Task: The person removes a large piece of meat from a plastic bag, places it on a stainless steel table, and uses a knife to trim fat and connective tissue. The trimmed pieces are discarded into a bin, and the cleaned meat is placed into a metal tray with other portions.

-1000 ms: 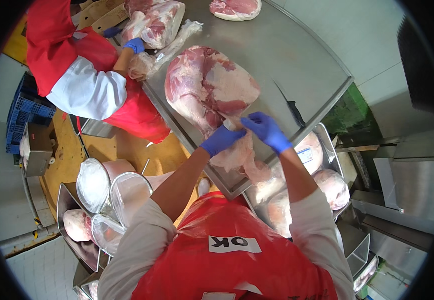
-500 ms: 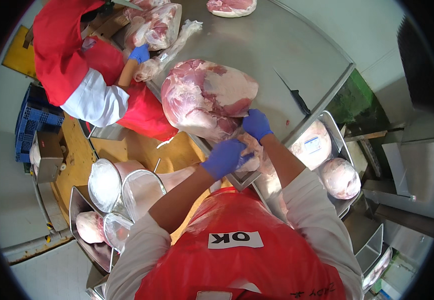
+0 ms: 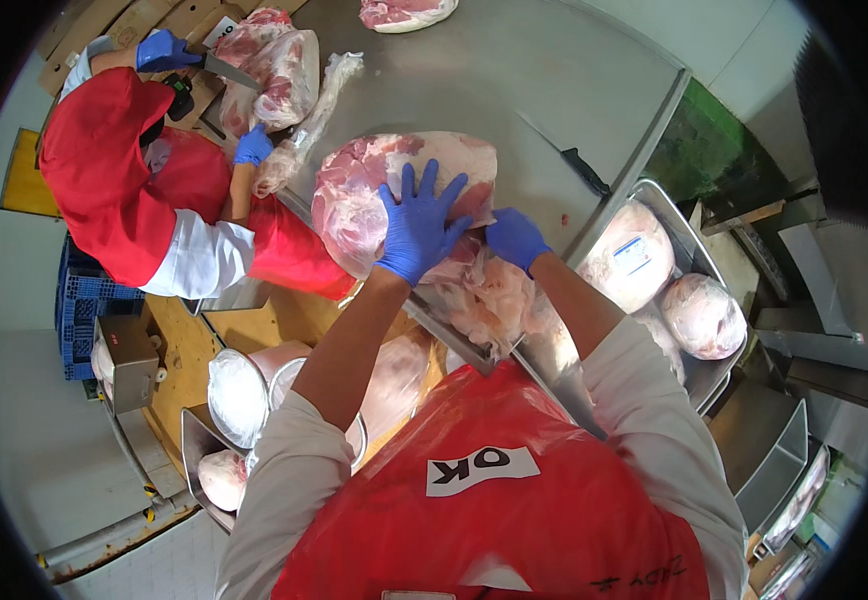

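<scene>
While we are standing at the metal surface [image 3: 594, 75], our blue-gloved left hand [image 3: 418, 222] is pressing flat, fingers spread apart, on top of the large cut of raw meat [image 3: 349, 195], which is resting by the surface's near corner. Our right hand [image 3: 517, 239] is touching its lower right edge, though we cannot tell whether the fingers are clamping. Between our 2 forearms, pale crumpled material [image 3: 489, 305] is lying against the meat. To the right, we are seeing a black-handled knife [image 3: 582, 170], and at left a co-worker [image 3: 104, 190] is holding another blade [image 3: 234, 72].
</scene>
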The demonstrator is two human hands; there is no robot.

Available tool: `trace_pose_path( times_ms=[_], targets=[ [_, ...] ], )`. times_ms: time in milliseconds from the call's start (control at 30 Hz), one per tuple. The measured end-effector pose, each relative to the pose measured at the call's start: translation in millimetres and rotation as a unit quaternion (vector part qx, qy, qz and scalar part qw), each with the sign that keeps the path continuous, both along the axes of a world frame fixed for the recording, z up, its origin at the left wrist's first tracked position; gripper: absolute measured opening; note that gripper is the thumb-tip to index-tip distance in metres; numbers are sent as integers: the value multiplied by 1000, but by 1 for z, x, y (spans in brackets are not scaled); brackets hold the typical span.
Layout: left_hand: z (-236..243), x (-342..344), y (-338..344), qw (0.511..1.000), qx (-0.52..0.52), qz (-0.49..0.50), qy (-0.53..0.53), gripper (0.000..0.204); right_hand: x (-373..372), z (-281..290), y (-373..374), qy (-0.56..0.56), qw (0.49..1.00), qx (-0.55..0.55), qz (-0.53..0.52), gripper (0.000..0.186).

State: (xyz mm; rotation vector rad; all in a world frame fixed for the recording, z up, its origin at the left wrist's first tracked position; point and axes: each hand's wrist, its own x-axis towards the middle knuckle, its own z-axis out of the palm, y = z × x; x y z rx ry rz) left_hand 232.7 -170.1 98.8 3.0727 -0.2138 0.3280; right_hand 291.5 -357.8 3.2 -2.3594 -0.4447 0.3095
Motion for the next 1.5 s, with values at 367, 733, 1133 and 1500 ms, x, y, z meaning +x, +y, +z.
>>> trace_pose_path(
  times_ms=[367,733,1133,1500],
  targets=[
    [1,3,-8,1000,6,5,19,73,-57,16,5,-25,997,69,6,28],
    [2,6,-17,1000,6,-5,3,74,-98,41,-4,-16,993,115,-4,21],
    [8,1,-13,998,-12,-47,-35,71,-115,52,-21,19,992,123,1,26],
    [-3,5,3,998,-58,11,-7,71,-89,31,-46,-66,993,99,24,24]
  ],
)
